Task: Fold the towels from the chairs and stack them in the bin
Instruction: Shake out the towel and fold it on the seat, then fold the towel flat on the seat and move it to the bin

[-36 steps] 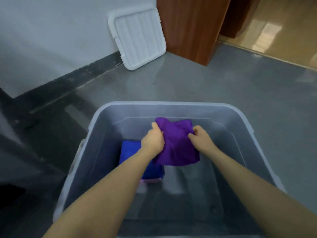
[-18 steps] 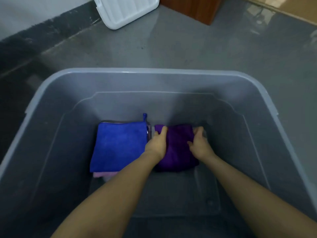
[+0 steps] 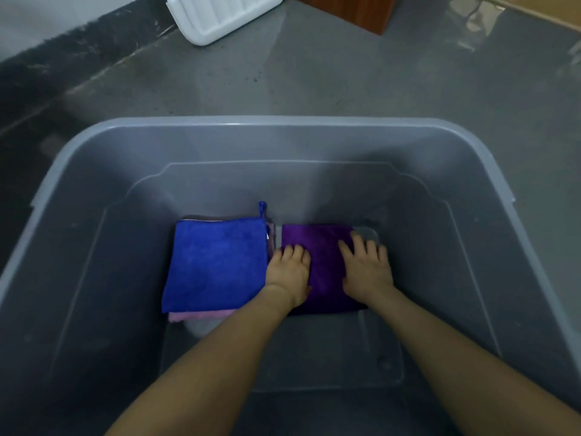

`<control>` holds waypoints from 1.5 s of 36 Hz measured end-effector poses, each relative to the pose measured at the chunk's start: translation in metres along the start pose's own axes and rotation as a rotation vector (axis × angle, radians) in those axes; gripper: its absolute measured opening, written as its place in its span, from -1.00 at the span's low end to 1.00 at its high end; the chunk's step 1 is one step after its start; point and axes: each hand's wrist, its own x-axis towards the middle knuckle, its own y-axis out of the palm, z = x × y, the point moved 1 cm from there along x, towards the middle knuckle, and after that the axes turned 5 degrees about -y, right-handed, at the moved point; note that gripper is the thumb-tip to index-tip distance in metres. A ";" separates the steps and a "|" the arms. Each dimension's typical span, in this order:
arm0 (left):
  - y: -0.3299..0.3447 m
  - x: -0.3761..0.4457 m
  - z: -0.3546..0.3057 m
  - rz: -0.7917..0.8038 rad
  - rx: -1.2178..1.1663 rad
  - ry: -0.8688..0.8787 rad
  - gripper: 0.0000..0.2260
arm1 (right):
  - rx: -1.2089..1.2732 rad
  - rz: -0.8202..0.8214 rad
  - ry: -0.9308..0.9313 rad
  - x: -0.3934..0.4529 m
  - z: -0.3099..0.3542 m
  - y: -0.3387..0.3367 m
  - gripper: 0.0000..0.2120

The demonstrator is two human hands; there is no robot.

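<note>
A folded purple towel [image 3: 323, 265] lies flat on the floor of the grey translucent bin [image 3: 283, 124]. My left hand [image 3: 289, 272] presses its left edge with flat fingers. My right hand [image 3: 366, 267] rests palm down on its right side, fingers spread. To the left of it sits a folded blue towel [image 3: 217, 265] with a small loop at its far corner, stacked on a pink towel [image 3: 201, 315] whose near edge peeks out.
The bin stands on a grey floor [image 3: 345, 77]. A white lid [image 3: 220, 14] leans against the wall at the top. A brown wooden panel [image 3: 361, 11] stands to its right. A dark baseboard runs along the upper left.
Both hands lowered the purple towel to the bin floor beside the blue one, let go of their grip and now lie flat on it. The camera has moved closer.
</note>
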 end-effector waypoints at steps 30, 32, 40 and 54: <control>-0.186 -0.172 0.105 -0.386 -0.814 -0.277 -0.79 | 0.772 -0.474 -0.114 -0.119 0.073 -0.206 -0.76; -0.204 -0.200 0.116 -0.460 -0.823 -0.289 -0.79 | 0.820 -0.527 -0.154 -0.133 0.091 -0.230 -0.76; -0.266 -0.343 0.176 -0.799 -0.847 -0.342 -0.82 | 0.885 -0.801 -0.391 -0.220 0.182 -0.320 -0.83; -0.254 -0.584 0.307 -1.069 -0.844 -0.711 -0.82 | 0.806 -0.918 -0.886 -0.337 0.407 -0.405 -0.87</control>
